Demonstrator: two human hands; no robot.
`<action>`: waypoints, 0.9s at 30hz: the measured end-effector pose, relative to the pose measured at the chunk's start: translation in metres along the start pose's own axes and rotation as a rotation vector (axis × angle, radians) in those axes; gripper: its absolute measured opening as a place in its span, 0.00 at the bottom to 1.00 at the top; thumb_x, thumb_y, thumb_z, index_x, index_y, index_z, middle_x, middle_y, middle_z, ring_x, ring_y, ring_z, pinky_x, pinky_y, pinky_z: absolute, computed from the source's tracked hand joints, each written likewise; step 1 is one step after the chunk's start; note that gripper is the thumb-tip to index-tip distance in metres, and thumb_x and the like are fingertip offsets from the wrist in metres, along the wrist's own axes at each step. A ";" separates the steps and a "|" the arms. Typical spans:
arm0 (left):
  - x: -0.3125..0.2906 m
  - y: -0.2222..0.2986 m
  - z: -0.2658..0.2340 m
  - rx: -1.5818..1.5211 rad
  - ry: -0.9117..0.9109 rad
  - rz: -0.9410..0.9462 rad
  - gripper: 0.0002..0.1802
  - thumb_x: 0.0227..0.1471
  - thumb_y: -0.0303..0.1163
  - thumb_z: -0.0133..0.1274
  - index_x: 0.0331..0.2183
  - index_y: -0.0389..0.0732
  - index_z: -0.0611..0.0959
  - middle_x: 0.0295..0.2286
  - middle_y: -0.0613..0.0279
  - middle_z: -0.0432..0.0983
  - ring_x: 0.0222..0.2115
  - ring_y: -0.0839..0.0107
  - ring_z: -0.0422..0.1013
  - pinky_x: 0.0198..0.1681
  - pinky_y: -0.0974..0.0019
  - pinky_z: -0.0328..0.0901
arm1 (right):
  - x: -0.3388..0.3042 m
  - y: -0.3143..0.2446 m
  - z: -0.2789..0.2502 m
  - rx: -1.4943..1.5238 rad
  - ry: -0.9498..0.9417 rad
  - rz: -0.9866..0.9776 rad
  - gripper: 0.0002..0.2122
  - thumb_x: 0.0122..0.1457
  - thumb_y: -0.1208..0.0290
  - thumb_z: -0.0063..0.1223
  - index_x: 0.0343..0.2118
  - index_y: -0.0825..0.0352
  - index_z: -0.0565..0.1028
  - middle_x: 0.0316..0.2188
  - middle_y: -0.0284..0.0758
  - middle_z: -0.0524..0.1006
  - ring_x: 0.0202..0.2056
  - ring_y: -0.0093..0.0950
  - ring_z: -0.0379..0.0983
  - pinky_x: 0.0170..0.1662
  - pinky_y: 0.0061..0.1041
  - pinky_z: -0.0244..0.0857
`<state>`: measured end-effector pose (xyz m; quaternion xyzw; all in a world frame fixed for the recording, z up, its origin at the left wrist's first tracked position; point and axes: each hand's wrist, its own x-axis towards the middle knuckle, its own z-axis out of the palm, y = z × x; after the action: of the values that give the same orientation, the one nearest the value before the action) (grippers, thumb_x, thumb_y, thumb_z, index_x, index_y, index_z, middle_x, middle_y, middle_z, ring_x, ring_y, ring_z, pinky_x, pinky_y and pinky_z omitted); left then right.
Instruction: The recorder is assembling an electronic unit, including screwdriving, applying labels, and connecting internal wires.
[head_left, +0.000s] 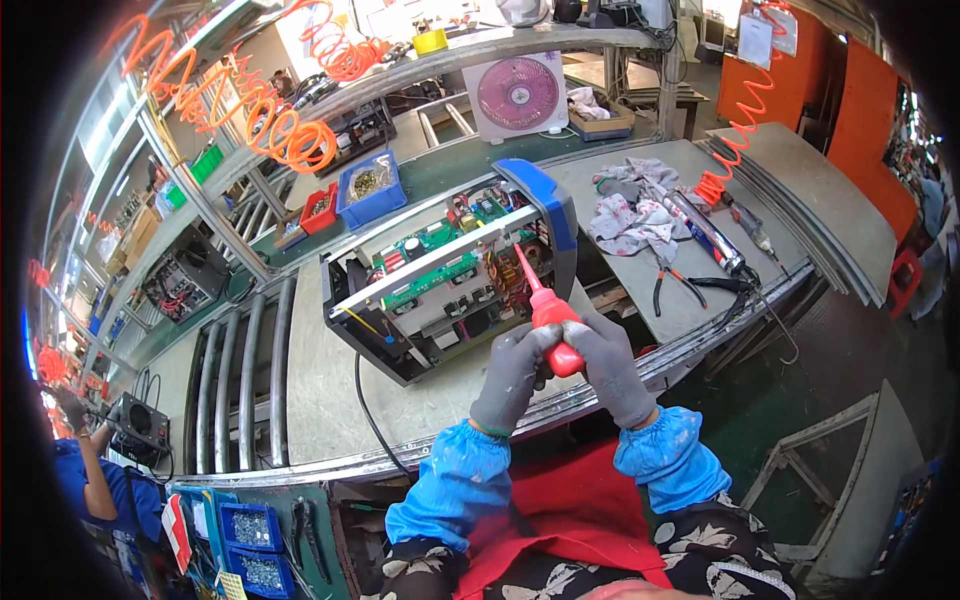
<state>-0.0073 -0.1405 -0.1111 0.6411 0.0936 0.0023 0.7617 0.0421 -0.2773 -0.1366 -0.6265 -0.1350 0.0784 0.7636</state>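
Both gloved hands meet on a red squeeze bottle point(548, 312) with a long tapered nozzle. My left hand point(512, 372) wraps its lower left side, and my right hand point(610, 368) closes on the right side, thumbs near each other. The nozzle points up and away, its tip at the opened side of a machine point(395, 358) with a blue-and-black end panel point(545, 195). Inside the machine, green circuit boards point(430, 285) and bundled wires show under a metal crossbar. Whether the tip touches any part is too small to tell.
To the right lie a crumpled cloth point(640, 220), pliers point(680, 288), a sealant gun point(705, 232) and a driver point(752, 226). Blue point(370, 190) and red point(319, 208) parts bins stand behind the machine. Rollers point(248, 380) run left; orange coiled hoses point(300, 140) hang above. Another person point(95, 470) works far left.
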 end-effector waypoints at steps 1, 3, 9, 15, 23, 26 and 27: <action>0.002 0.000 -0.001 0.007 0.000 0.003 0.18 0.53 0.46 0.53 0.33 0.39 0.80 0.20 0.71 0.69 0.17 0.83 0.63 0.18 0.77 0.54 | 0.001 -0.001 0.001 0.006 0.001 -0.004 0.12 0.59 0.64 0.50 0.23 0.68 0.71 0.20 0.28 0.67 0.25 0.16 0.61 0.28 0.23 0.57; 0.005 0.000 -0.003 0.001 0.011 0.006 0.18 0.53 0.47 0.54 0.32 0.40 0.80 0.19 0.72 0.68 0.16 0.83 0.62 0.18 0.77 0.54 | 0.004 -0.003 0.002 -0.022 -0.003 0.009 0.13 0.59 0.65 0.50 0.22 0.68 0.70 0.19 0.27 0.66 0.24 0.16 0.60 0.27 0.23 0.56; 0.014 -0.001 -0.004 0.014 0.035 0.009 0.18 0.53 0.47 0.54 0.30 0.41 0.80 0.18 0.72 0.67 0.16 0.83 0.62 0.17 0.77 0.53 | 0.013 -0.002 0.004 -0.003 0.009 0.020 0.14 0.59 0.65 0.50 0.20 0.67 0.68 0.19 0.27 0.64 0.24 0.16 0.59 0.27 0.23 0.56; 0.018 0.000 0.000 -0.004 0.080 0.002 0.18 0.52 0.47 0.53 0.26 0.41 0.79 0.15 0.71 0.67 0.13 0.83 0.61 0.15 0.76 0.52 | 0.014 0.002 0.004 0.009 0.017 0.014 0.13 0.60 0.65 0.50 0.21 0.67 0.69 0.19 0.27 0.65 0.24 0.16 0.60 0.28 0.23 0.57; 0.028 -0.004 -0.005 0.027 0.011 -0.016 0.18 0.52 0.48 0.54 0.30 0.41 0.80 0.18 0.71 0.67 0.16 0.83 0.62 0.17 0.76 0.54 | 0.016 -0.003 0.000 0.012 0.048 0.038 0.13 0.59 0.65 0.51 0.23 0.69 0.71 0.20 0.27 0.67 0.25 0.16 0.62 0.28 0.23 0.57; 0.029 -0.005 -0.003 0.021 0.020 -0.010 0.18 0.52 0.48 0.54 0.29 0.41 0.80 0.18 0.71 0.67 0.16 0.83 0.62 0.17 0.76 0.54 | 0.015 -0.009 0.001 -0.009 0.043 0.046 0.13 0.59 0.65 0.51 0.23 0.69 0.72 0.19 0.27 0.67 0.25 0.17 0.62 0.28 0.23 0.58; 0.027 -0.005 -0.002 0.004 0.031 -0.005 0.19 0.53 0.48 0.53 0.29 0.40 0.80 0.18 0.71 0.67 0.15 0.83 0.62 0.17 0.76 0.54 | 0.015 -0.009 0.002 -0.011 0.044 0.050 0.13 0.59 0.65 0.51 0.23 0.69 0.72 0.19 0.28 0.68 0.25 0.17 0.63 0.29 0.23 0.59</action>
<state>0.0181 -0.1360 -0.1196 0.6423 0.1072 0.0101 0.7588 0.0552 -0.2731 -0.1262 -0.6356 -0.1028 0.0829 0.7606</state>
